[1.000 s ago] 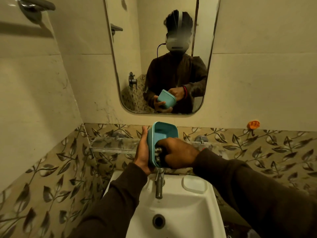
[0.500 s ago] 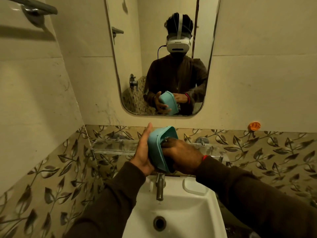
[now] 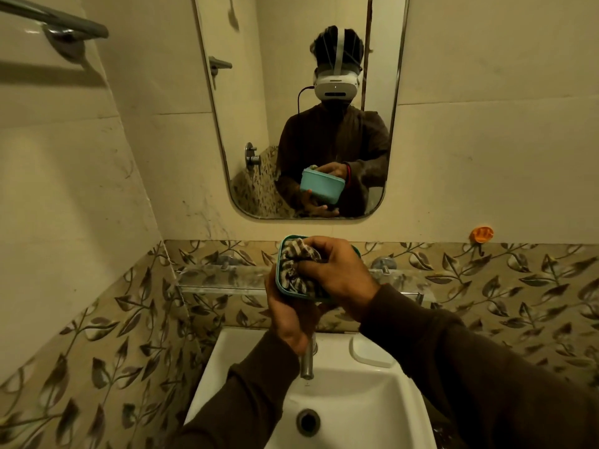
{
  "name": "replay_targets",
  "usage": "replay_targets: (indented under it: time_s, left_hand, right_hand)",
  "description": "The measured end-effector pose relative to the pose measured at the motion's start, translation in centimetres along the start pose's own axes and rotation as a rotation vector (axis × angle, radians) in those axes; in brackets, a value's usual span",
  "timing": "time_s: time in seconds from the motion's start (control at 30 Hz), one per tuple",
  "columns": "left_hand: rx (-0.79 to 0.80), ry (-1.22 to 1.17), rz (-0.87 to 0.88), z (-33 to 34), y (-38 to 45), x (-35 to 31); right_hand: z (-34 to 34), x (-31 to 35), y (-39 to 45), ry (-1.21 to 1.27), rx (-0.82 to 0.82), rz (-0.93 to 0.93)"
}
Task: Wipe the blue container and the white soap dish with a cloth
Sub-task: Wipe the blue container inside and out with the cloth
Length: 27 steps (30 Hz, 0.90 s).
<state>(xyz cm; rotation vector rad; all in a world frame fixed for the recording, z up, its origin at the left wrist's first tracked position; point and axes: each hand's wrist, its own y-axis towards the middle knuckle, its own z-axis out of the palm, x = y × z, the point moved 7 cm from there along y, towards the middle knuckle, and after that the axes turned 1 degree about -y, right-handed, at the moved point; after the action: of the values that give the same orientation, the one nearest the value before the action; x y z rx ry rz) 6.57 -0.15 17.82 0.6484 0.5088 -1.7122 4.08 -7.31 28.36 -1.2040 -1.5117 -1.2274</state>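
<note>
I hold a blue container (image 3: pixel 280 277) above the tap, its opening facing me. My left hand (image 3: pixel 288 315) cups it from below and behind. My right hand (image 3: pixel 337 273) presses a brown-and-white striped cloth (image 3: pixel 296 267) into the container's inside. Only the container's left and lower rim shows; the rest is hidden by cloth and fingers. A white soap dish (image 3: pixel 371 353) lies on the right back corner of the sink.
Below my hands are a white sink (image 3: pixel 402 400) with a drain (image 3: pixel 308 422) and a metal tap (image 3: pixel 307 361). A glass shelf (image 3: pixel 223 277) runs along the leaf-patterned tiles. Above hangs a mirror (image 3: pixel 259 92). An orange hook (image 3: pixel 482 234) sits right, a towel bar (image 3: pixel 55 22) upper left.
The container has turned from sideways to opening toward me. My left hand has shifted from its side to underneath. The cloth in my right hand now shows inside the container.
</note>
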Motion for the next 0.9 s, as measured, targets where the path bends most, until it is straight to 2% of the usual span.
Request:
replay_targets:
  time_s: [0.1,0.23,0.3,0.37,0.53,0.6,0.7,0.83,0.9]
  left_hand:
    - [0.057,0.259,-0.135,-1.9,0.3,-0.9]
    - [0.204,0.237,-0.413,-1.3,-0.4,-2.2]
    - [0.223,0.300,-0.533,-0.4,-1.0,-2.1]
    - [0.187,0.341,-0.564,-0.1,-1.2,-2.0]
    - [0.104,0.221,-0.448,0.0,-0.5,-1.8]
    - [0.078,0.160,-0.405,0.3,-0.4,-1.5]
    - [0.021,0.051,-0.302,0.4,-0.1,-1.2]
    - [-0.035,-0.073,-0.113,0.5,0.1,-0.9]
    - [-0.017,-0.150,-0.054,1.0,-0.1,-0.3]
  right_hand:
    - [-0.8,1.0,-0.1,-0.315,0.100,-0.153]
    - [0.0,0.8,-1.0,-0.647,0.306,-0.309]
    - [1.2,0.3,-1.6,-0.782,0.410,-0.384]
    - [1.9,-0.1,-1.9,-0.863,0.476,-0.408]
    - [2.5,-0.7,-1.5,-0.971,0.472,-0.421]
    - [2.2,-1.0,-1.0,-0.891,0.433,-0.353]
    - [1.4,-1.0,-0.5,-0.622,0.257,-0.218]
    - [0.1,-2.5,-0.5,-0.011,-0.017,0.088]
    - [0.4,-2.5,-0.7,0.369,-0.071,0.183]
